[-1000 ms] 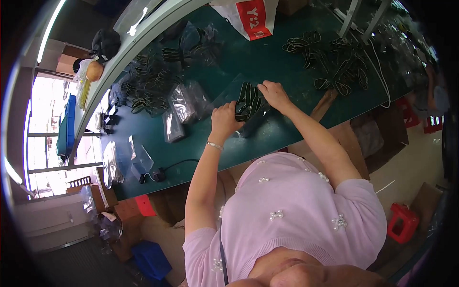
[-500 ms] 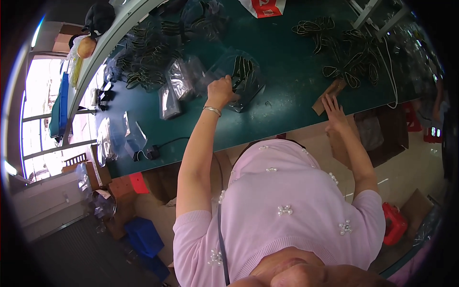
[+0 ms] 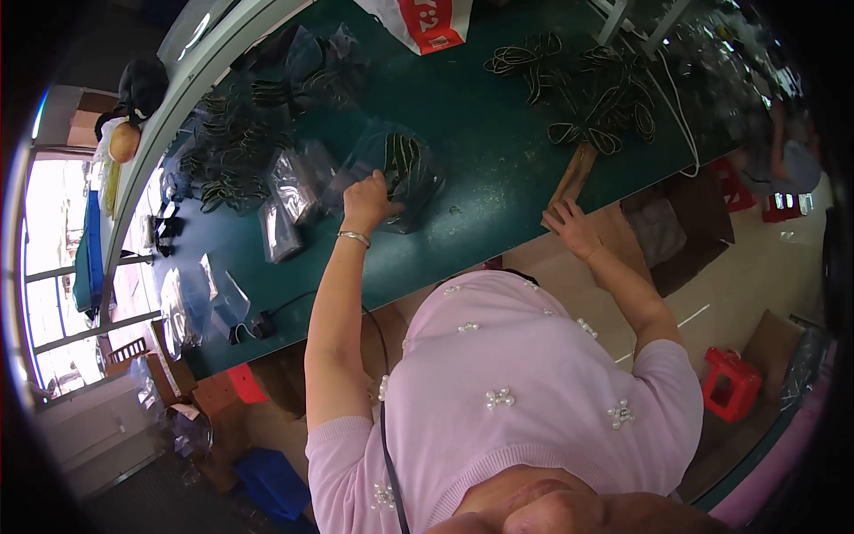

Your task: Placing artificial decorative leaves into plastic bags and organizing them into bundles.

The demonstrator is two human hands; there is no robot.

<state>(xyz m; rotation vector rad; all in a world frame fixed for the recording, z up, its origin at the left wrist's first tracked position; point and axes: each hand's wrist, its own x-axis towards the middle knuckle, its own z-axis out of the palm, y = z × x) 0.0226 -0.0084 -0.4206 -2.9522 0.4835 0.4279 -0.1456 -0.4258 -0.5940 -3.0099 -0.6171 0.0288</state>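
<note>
My left hand (image 3: 366, 200) is closed on the near side of a clear plastic bag (image 3: 422, 189) lying on the green table. Inside the bag rests a bundle of dark cords (image 3: 405, 153) with pale gold edging. Over at the table's front edge, my right hand (image 3: 572, 229) has its fingers bent round the near end of a flat brown strip (image 3: 576, 174), wood or cardboard. The strip's far end reaches loose looped cords (image 3: 609, 111). Beside my left hand lie stacks of clear plastic bags (image 3: 292, 187).
Bagged cords (image 3: 227, 151) pile up at the back left. A red and white bag (image 3: 431, 22) stands at the far edge. A white cable (image 3: 680, 116) runs near the right-hand metal posts. Below the table are an open carton (image 3: 703, 236) and a red stool (image 3: 731, 384). Another person is at far right.
The whole view has shifted. My right hand has drawn back toward me along the strip, which has turned a little. My left hand stays on the bag.
</note>
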